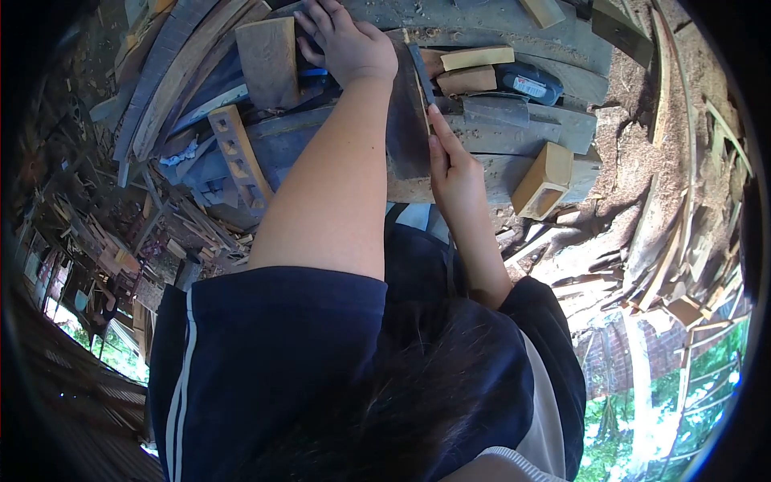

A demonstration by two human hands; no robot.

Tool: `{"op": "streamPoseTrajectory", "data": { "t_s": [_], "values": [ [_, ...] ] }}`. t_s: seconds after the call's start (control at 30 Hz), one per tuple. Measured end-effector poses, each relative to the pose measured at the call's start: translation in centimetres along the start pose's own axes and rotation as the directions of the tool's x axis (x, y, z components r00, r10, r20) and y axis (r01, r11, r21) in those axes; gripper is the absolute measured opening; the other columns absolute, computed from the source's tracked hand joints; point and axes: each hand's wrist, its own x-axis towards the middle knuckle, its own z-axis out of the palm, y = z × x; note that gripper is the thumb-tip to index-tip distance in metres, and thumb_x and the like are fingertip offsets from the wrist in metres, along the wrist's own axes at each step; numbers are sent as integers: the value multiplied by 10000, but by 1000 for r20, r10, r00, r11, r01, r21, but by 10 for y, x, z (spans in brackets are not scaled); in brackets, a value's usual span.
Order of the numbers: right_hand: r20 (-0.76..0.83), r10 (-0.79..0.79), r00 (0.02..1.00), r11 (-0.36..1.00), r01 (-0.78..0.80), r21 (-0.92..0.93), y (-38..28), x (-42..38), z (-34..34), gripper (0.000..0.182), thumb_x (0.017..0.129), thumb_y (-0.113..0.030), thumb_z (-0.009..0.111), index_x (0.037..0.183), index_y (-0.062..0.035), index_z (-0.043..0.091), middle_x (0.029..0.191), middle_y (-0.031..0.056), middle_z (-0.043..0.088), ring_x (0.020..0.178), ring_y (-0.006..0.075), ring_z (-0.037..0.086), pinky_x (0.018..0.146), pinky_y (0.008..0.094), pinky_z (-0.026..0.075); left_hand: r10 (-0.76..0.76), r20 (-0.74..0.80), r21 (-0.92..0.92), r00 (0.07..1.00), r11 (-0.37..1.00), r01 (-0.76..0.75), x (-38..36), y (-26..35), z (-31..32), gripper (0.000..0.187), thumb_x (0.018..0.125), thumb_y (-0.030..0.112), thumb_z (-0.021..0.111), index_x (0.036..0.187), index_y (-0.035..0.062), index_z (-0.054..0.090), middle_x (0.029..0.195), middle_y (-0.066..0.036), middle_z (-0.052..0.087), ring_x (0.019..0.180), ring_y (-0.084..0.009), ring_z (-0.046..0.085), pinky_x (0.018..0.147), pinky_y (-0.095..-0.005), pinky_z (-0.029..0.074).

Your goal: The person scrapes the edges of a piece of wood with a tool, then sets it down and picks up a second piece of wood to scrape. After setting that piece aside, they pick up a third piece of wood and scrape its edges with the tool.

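Observation:
A dark, flat wooden board (408, 140) lies lengthwise in front of me on the workbench, with a thin grey strip (419, 68) along its right edge. My left hand (349, 44) reaches to its far end, fingers spread, beside an upright wooden block (269, 64); what lies under the palm is hidden. At the board's right edge, my right hand (458, 170) has its thumb and forefinger closed against the edge near the strip's lower end. Its other fingers are folded out of sight.
Right of the board lie small wood blocks (478, 58), a dark blue labelled object (528, 84) and a hollow wooden box (543, 181). A notched wooden bar (239, 157) leans at left. Curved planks (181, 76) and wood scraps (562, 241) surround the bench (490, 136).

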Motion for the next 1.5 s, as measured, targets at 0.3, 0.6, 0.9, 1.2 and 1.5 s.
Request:
{"op": "streamPoseTrajectory", "data": {
  "t_s": [0.3,0.6,0.9,1.2,1.5],
  "values": [
    [383,248,890,717,-434,545,-30,26,-21,443,1106,-282,474,1535,-172,485,665,45,582,473,128,556,459,300,464,191,-286,-158,939,957,-242,8,-17,26,626,978,171,421,1575,31,290,1689,-198,193,1582,-380,104,1231,-582,91],
    [408,227,884,785,-414,461,11,-14,-34,434,1109,-268,468,1527,-157,504,603,3,524,436,93,511,438,284,447,184,-237,-153,954,963,-223,4,-11,14,603,1006,177,355,1583,18,283,1702,-183,159,1591,-342,68,1247,-562,89],
    [224,189,956,943,-241,229,21,-45,-24,406,1080,-211,532,1485,-212,563,732,102,677,529,140,600,596,326,527,-27,-17,19,999,999,28,-2,11,-7,593,1092,163,335,1649,75,150,1741,-61,37,1602,-239,25,1284,-469,72],
    [192,77,978,948,-132,289,30,-11,-10,415,1075,-197,540,1490,-176,557,661,53,605,486,98,542,528,285,486,-6,-29,-22,1000,1000,5,-2,6,-3,585,1097,156,334,1646,63,156,1741,-71,31,1602,-248,13,1282,-469,63],
    [402,195,894,799,-383,464,25,-17,-29,408,1090,-213,510,1495,-188,555,608,-28,498,432,67,484,433,262,429,-24,9,-25,1000,999,24,-2,10,-10,582,1094,160,334,1643,59,167,1741,-70,32,1602,-246,7,1281,-472,68]
  ]
}}
